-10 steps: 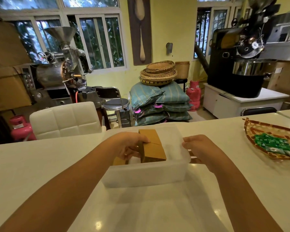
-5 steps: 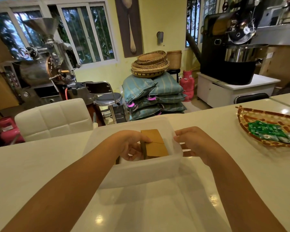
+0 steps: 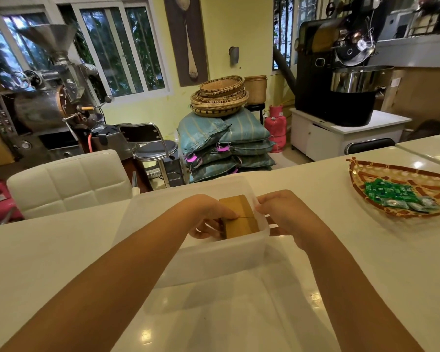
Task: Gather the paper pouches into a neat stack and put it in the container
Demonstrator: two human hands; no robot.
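The stack of paper pouches [image 3: 240, 217] already sits inside the translucent plastic container [image 3: 206, 255], pushed against its right wall, with its long axis running from near to far, roughly in line with the person's forearms. The left hand [image 3: 208, 215] is down inside the container on the left flank of the stack, its fingers curled around that side and its thumb lying across the top face, so it holds the stack. The right hand [image 3: 282, 212] is outside, at the container's right rim, fingers bent and pressed to the wall; whether they hook over the edge or only rest against it I cannot tell. The stack therefore lies between the two hands, touching the left and parted from the right only by the thin plastic wall. The left hand is the nearer and the only one on the paper, so the release looks to be its job, while the right seems to steady the container. Because the stack lies along the wall, the left hand would need to draw off leftward and upward, across the short axis, into the free space on the container's left, to leave the pile squared. A woven tray [image 3: 361, 174] of green packets [image 3: 389, 193] sits well apart on the right of the white table [image 3: 48, 250].
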